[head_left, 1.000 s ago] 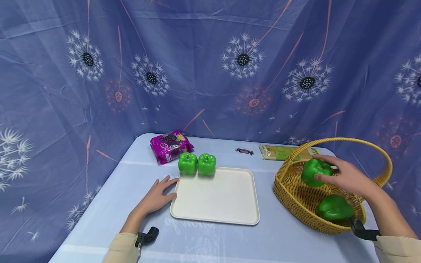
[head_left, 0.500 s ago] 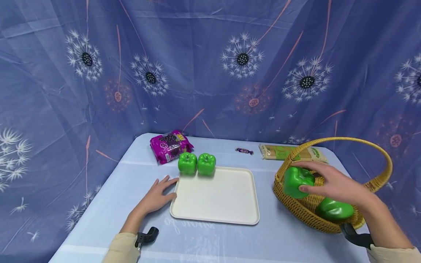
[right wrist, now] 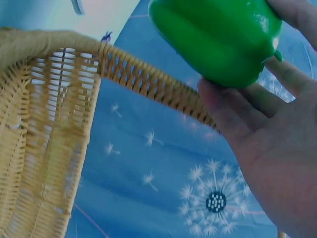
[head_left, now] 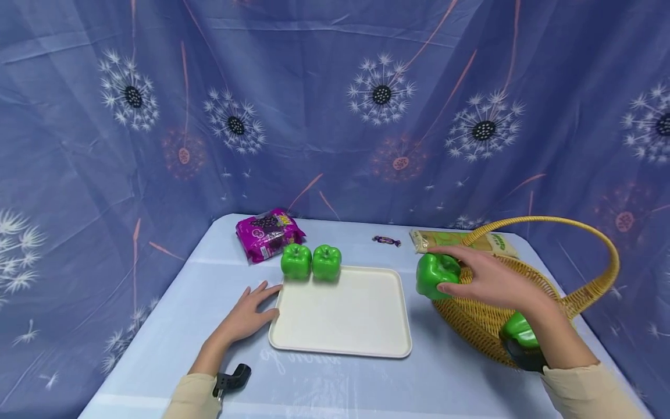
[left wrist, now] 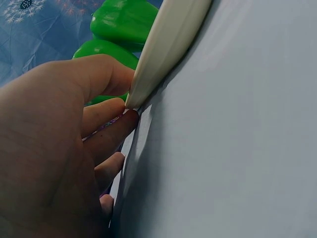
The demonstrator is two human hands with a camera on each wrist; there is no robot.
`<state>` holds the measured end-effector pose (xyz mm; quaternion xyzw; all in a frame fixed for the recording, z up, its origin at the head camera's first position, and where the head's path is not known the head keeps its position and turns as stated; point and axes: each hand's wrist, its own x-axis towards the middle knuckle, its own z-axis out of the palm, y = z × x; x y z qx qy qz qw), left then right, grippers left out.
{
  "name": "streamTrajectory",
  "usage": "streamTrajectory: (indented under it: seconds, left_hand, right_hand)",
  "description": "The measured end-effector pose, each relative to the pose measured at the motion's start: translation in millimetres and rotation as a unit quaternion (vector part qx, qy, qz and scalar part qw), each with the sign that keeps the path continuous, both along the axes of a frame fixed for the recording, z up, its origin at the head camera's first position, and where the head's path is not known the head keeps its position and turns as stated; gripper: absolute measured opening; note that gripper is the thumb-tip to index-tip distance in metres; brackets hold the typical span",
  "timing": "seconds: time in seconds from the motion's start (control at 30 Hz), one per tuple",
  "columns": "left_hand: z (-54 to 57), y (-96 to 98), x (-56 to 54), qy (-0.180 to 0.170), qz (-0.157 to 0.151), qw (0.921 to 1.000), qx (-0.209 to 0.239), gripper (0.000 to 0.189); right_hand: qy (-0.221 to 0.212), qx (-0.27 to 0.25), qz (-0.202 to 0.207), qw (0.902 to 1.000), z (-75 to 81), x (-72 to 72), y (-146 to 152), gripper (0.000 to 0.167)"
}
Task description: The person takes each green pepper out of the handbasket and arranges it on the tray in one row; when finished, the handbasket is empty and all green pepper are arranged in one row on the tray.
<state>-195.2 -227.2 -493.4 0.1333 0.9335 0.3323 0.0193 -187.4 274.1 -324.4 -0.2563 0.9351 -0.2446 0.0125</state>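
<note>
My right hand (head_left: pixel 492 282) grips a green bell pepper (head_left: pixel 433 276) between thumb and fingers, at the left rim of the wicker basket (head_left: pixel 468 329). In the right wrist view, the pepper (right wrist: pixel 218 37) shows above the basket's handle (right wrist: pixel 153 84). Partly covered by my right forearm, another green pepper (head_left: pixel 519 329) lies in the basket. My left hand (head_left: pixel 248 314) rests with spread fingers at the left edge of a white tray (head_left: pixel 342 311). The left wrist view has its fingertips touching the tray's rim (left wrist: pixel 158 54). Two green bell peppers (head_left: pixel 296 262) sit side by side at the tray's back left corner.
A purple snack bag (head_left: pixel 268 234) lies behind the two peppers. Toward the back are a small wrapped candy (head_left: pixel 387 240) and a long yellowish packet (head_left: pixel 437 239), partly behind the basket. A blue dandelion-print curtain (head_left: pixel 314 116) hangs beyond the table.
My right hand has carried its pepper left, from over the basket's inside to its left rim. My left hand stays at the tray edge. The head view has shifted slightly.
</note>
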Motion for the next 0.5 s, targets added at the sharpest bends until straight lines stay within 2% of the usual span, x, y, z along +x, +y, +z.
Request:
streamTrajectory:
  seconds: [0.5]
  left_hand:
    - [-1.2,0.3,0.6,-0.005,0.006,1.0,-0.003,0.056]
  right_hand:
    - [0.012,-0.007,0.001,0.9999,-15.3,-29.8,-41,0.07]
